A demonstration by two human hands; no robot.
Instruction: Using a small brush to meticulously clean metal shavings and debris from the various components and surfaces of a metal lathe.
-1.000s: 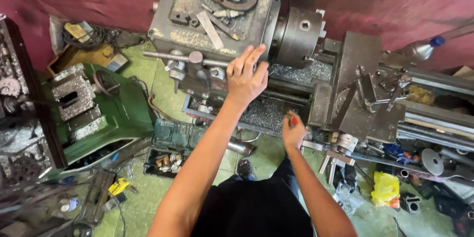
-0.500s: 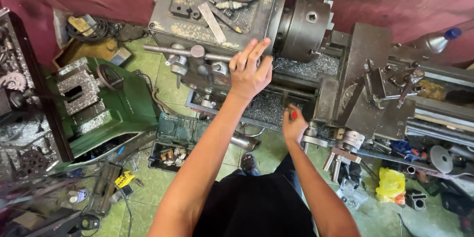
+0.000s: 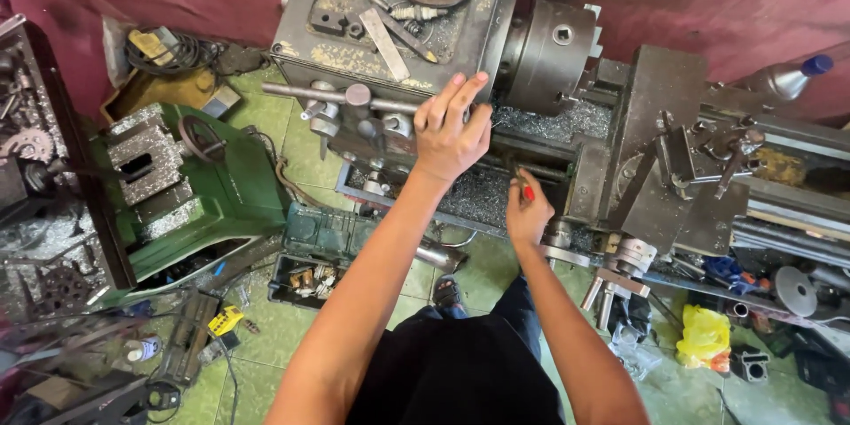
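Note:
I stand at a grey metal lathe and look down on it. My left hand rests on the front edge of the headstock, fingers gripping near a long lever bar. The round chuck sits just right of that hand. My right hand is lower, closed around a small red-tipped tool close to the chip tray full of metal shavings. Handwheels stand right of my right hand.
A green machine base lies on the tiled floor at left, with a tray of small parts beside it. Loose tools lie on the headstock top. A yellow bag and scrap parts crowd the floor at right. A dark red wall runs behind.
The view has tilted down and shifted, so the lathe sits higher in frame. My left hand has stayed on the headstock edge, fingers curling more. My right hand stays by the chip tray.

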